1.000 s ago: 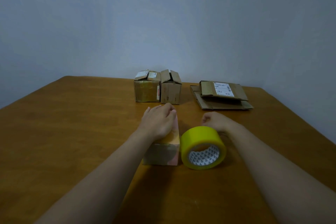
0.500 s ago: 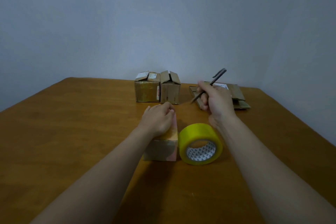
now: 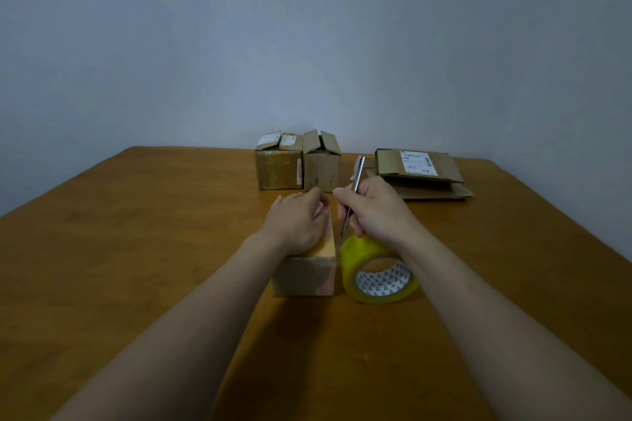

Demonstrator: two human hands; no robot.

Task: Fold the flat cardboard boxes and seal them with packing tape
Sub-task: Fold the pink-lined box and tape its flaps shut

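Since the earlier frame, the right hand point(image 3: 376, 212) has come down and inward from its raised position over the flat stack; it now sits directly above and behind the tape roll point(image 3: 378, 270), fingers closed around a pen-like tool point(image 3: 354, 191). The tool's long axis runs near-vertical, tilted slightly; its upper end points up and away from the person, its lower tip points down into the gap between the tape roll and the small box point(image 3: 304, 275). Whether the tip touches the tape cannot be determined.

Nearest the person, one small box stands on the wooden table point(image 3: 136, 249) under the left hand point(image 3: 299, 224). The left hand lies palm-down, pressed flat on the box top, fingers together and extended away from the person. The box's long axis runs away from the person. Its right top edge shows a yellowish strip of tape.

One tape roll, yellow, stands on its edge just right of the box, touching or nearly touching it, below the right hand. Its open core faces the person and slightly right.

Beyond both hands stand two folded boxes point(image 3: 278, 167), side by side and touching, top flaps partly raised. The left one carries white labels on its flaps.

Beyond the right hand lies one stack of flat boxes point(image 3: 424, 178), with a white label on the uppermost piece. The number of pieces in the stack cannot be determined.
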